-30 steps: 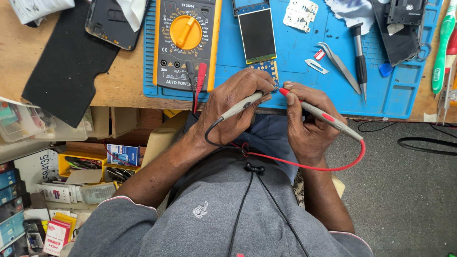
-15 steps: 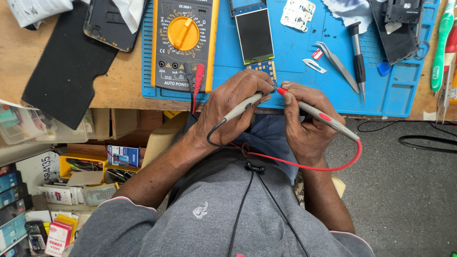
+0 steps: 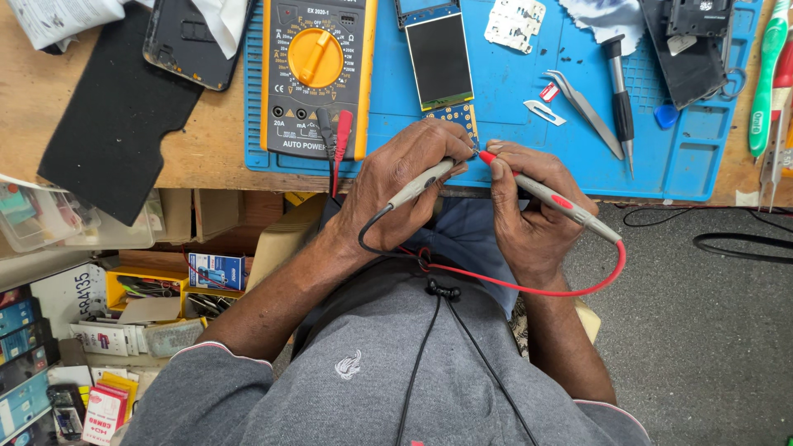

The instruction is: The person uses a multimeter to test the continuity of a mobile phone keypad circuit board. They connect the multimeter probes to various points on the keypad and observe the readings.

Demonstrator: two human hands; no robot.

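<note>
Left hand (image 3: 413,186): closed on the grey probe (image 3: 421,182), centre of frame, tip at the small board (image 3: 460,122)
Right hand (image 3: 529,211): closed on the red probe (image 3: 549,198), its tip meeting the grey one just below the board
Board: blue-and-gold, at the lower edge of the blue mat (image 3: 512,99), under the dark screen (image 3: 439,59)
Leads: two; a red one (image 3: 537,289) looping right of centre; a black one (image 3: 368,239) curling under the left wrist
Meter (image 3: 318,74): one, yellow and grey with an orange dial, upper centre; two plugs in its sockets, one black, one red
Table (image 3: 83,124): wooden, across the top; black pad (image 3: 107,116) and dark phone shell (image 3: 190,41) upper left
Tools on mat: tweezers (image 3: 582,103), one; black-handled driver (image 3: 619,99), one; small blade (image 3: 545,113), one; green tool (image 3: 764,74) at far right
Packages: lower left, a blue carton (image 3: 216,270) on a yellow tray (image 3: 153,285); a red-and-white box (image 3: 103,409) in the corner; blue boxes (image 3: 21,363) stacked along the left edge
Container: clear plastic tub (image 3: 37,215), left edge; contents too blurred to tell
</note>
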